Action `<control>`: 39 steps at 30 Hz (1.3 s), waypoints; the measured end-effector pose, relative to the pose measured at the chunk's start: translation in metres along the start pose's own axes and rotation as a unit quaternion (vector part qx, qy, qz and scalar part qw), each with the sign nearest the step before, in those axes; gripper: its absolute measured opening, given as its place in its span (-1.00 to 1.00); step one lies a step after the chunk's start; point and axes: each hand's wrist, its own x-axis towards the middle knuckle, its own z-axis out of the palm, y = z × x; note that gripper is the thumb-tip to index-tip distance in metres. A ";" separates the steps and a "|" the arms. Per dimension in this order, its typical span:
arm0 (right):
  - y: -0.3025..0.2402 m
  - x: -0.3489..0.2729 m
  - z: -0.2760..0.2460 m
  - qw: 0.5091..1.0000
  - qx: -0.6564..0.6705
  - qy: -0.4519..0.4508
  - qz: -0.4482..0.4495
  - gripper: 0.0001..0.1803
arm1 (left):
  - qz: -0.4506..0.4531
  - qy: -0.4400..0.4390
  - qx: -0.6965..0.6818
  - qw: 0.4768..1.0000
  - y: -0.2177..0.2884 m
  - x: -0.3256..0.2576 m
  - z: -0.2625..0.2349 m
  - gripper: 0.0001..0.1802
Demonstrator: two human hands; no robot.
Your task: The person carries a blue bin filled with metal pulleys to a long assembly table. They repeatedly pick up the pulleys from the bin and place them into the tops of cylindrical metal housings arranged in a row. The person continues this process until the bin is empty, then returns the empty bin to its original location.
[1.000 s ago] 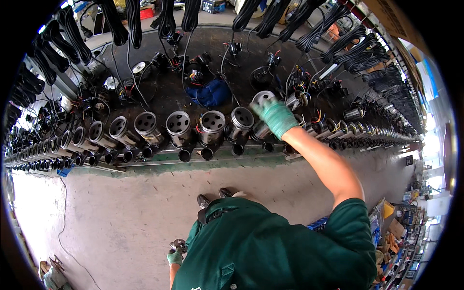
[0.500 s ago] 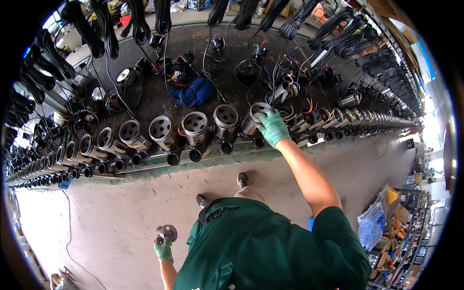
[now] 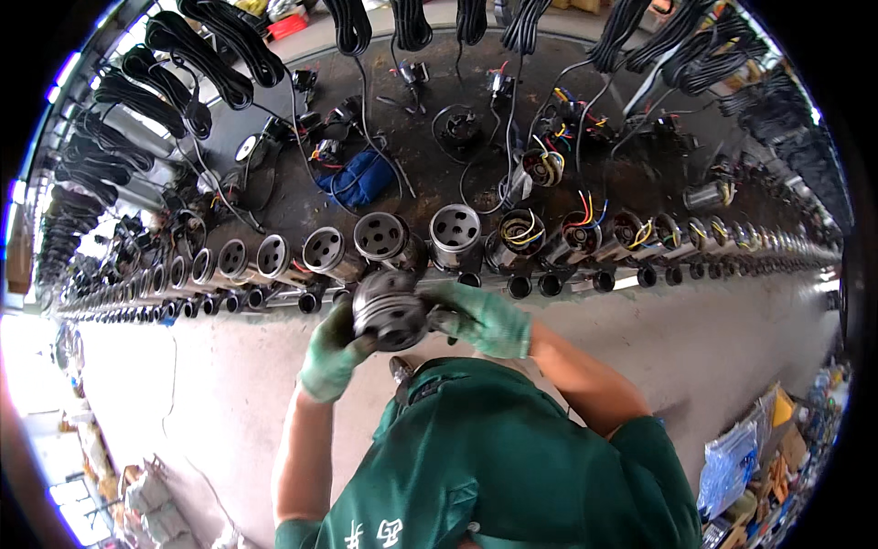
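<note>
Head view: just below centre, the left hand pinches a dark metal part between its fingers, the right hand, grip too blurred to tell, meeting its right side, probably for steadiness.

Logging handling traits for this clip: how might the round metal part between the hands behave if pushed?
The round metal part is probably stiff, given its metallic grey surface. Its curved side suggests it could roll. Its perforated end may leave it lighter than solid metal.
</note>
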 end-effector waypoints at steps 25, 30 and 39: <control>-0.030 -0.033 -0.202 0.764 -0.638 -0.015 -0.095 -0.66 | -0.024 0.174 -0.079 0.981 -0.079 0.054 0.117 -0.48; -0.012 -0.026 -0.195 0.755 -0.655 -0.023 -0.029 -0.66 | 0.006 0.129 -0.009 0.992 -0.041 0.062 0.141 -0.27; -0.067 -0.055 -0.177 0.921 -0.333 0.051 -0.198 -0.43 | -0.003 -0.100 0.127 0.987 0.003 0.117 0.174 -0.66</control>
